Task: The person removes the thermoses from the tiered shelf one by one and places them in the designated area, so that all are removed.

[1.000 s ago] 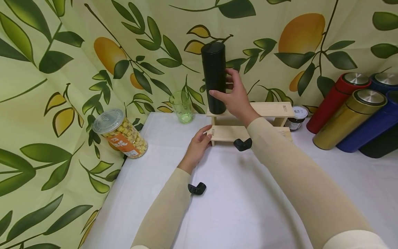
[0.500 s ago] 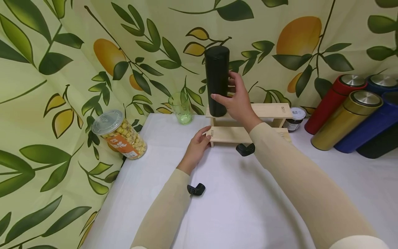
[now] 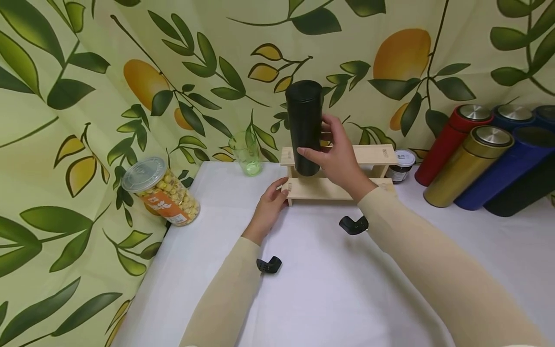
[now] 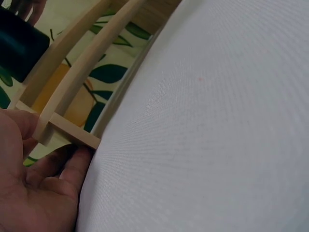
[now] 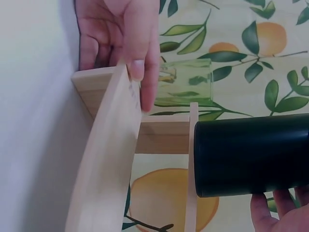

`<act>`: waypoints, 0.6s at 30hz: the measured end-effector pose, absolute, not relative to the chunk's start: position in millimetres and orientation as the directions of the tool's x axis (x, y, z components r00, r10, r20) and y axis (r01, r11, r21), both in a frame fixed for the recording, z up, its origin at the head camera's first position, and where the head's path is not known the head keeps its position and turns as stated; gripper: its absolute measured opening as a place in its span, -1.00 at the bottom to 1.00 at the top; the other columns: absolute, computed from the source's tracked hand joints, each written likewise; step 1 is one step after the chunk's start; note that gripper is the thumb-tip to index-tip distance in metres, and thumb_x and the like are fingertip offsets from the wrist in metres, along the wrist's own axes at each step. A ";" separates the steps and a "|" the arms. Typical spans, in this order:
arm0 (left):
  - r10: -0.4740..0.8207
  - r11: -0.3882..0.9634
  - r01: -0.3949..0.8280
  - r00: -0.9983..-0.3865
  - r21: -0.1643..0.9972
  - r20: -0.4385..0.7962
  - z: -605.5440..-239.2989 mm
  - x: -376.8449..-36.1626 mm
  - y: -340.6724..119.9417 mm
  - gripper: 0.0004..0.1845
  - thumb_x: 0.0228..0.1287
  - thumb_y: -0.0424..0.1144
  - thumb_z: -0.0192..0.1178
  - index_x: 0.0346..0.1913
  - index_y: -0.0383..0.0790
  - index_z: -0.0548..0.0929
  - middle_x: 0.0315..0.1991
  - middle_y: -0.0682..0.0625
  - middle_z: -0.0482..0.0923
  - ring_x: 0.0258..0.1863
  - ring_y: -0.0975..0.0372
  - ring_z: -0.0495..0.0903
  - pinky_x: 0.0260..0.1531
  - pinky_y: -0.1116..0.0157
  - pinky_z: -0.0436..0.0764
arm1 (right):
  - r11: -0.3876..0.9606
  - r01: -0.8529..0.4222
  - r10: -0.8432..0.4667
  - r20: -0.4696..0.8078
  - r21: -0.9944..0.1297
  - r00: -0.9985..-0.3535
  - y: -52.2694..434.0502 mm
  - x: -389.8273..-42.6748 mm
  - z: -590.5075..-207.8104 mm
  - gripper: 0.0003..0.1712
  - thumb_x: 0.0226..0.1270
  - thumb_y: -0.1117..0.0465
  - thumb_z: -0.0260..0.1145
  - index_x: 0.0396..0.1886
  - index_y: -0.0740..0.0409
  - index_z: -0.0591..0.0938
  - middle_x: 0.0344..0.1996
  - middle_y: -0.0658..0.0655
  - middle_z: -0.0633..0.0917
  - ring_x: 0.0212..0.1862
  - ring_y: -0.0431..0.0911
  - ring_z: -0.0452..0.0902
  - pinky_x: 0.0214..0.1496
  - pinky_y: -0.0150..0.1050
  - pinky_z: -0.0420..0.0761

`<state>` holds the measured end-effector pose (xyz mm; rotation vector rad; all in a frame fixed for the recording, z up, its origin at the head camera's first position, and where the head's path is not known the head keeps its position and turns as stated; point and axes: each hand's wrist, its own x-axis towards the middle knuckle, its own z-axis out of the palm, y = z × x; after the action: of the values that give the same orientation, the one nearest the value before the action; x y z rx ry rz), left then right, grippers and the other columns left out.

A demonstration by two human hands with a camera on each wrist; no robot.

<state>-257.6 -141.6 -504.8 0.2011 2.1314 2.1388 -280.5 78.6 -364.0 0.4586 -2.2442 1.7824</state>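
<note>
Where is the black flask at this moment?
In the head view the black flask stands upright at the left end of the wooden rack's top shelf, gripped by the right hand; the green glass stands to its left.

White table fills the lower centre. On it: two-tier wooden rack at centre back, green glass to its left, snack jar tipped at left edge, small dark jar and lying flasks at right.
</note>
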 end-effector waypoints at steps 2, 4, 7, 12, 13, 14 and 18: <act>0.175 -0.004 0.012 -0.985 1.000 0.012 -505.0 -257.1 -141.8 -0.51 0.75 -0.30 0.11 0.61 -0.09 0.48 0.41 -0.28 0.52 0.37 -0.01 0.57 0.32 0.12 0.63 | 0.195 -0.392 -0.098 0.380 -0.899 -0.920 81.4 -276.1 -365.8 -0.05 0.37 0.25 0.65 0.63 0.00 0.34 0.40 0.18 0.52 0.33 0.12 0.51 0.36 0.22 0.59; 0.177 -0.004 0.012 -0.984 1.000 0.012 -505.4 -256.6 -142.1 -0.51 0.75 -0.30 0.11 0.61 -0.12 0.47 0.42 -0.29 0.51 0.38 -0.02 0.57 0.32 0.11 0.63 | 0.190 -0.392 -0.093 0.381 -0.900 -0.920 84.5 -271.5 -366.8 -0.05 0.37 0.26 0.65 0.63 -0.01 0.35 0.40 0.19 0.52 0.33 0.13 0.51 0.35 0.23 0.59; 0.180 -0.002 0.012 -0.984 1.000 0.012 -505.3 -256.4 -142.1 -0.51 0.76 -0.29 0.10 0.61 -0.12 0.47 0.43 -0.29 0.50 0.38 -0.03 0.56 0.33 0.11 0.62 | 0.180 -0.385 -0.076 0.377 -0.905 -0.923 89.7 -264.0 -369.0 -0.04 0.37 0.27 0.65 0.64 -0.02 0.34 0.41 0.20 0.51 0.35 0.14 0.51 0.38 0.23 0.58; 0.177 -0.012 0.007 -0.984 1.000 0.008 -504.7 -256.4 -141.0 -0.52 0.76 -0.30 0.10 0.61 -0.10 0.47 0.42 -0.27 0.50 0.38 -0.01 0.56 0.32 0.13 0.63 | 0.160 -0.405 -0.053 0.402 -0.900 -0.914 99.0 -249.7 -376.4 -0.03 0.35 0.31 0.64 0.65 0.00 0.34 0.38 0.20 0.51 0.36 0.12 0.51 0.43 0.18 0.56; 0.175 -0.015 0.007 -0.985 1.000 0.010 -505.1 -256.6 -141.3 -0.52 0.76 -0.31 0.09 0.61 -0.11 0.48 0.42 -0.27 0.50 0.38 -0.02 0.56 0.32 0.12 0.63 | 0.153 -0.415 -0.050 0.412 -0.897 -0.910 100.4 -246.6 -378.3 -0.03 0.34 0.33 0.64 0.64 0.00 0.35 0.36 0.20 0.52 0.34 0.11 0.51 0.42 0.17 0.57; 0.173 -0.018 0.008 -0.985 1.000 0.011 -504.8 -256.5 -141.4 -0.52 0.76 -0.31 0.09 0.61 -0.11 0.48 0.42 -0.27 0.51 0.38 -0.02 0.56 0.32 0.12 0.63 | 0.150 -0.423 -0.047 0.421 -0.894 -0.906 102.0 -243.5 -380.2 -0.03 0.33 0.35 0.64 0.64 0.00 0.36 0.35 0.20 0.53 0.33 0.10 0.52 0.41 0.17 0.58; 0.177 -0.022 0.013 -0.984 1.000 0.016 -505.3 -256.4 -141.9 -0.53 0.77 -0.30 0.09 0.61 -0.12 0.48 0.39 -0.26 0.53 0.37 -0.02 0.57 0.32 0.12 0.63 | 0.157 -0.447 -0.034 0.447 -0.881 -0.894 110.6 -229.6 -386.0 -0.01 0.30 0.41 0.64 0.64 -0.03 0.37 0.33 0.16 0.57 0.30 0.07 0.54 0.37 0.10 0.63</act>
<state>-256.4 -141.9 -505.3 0.2059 2.1131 2.1567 -229.6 110.6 -386.0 0.4615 -2.1171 1.7923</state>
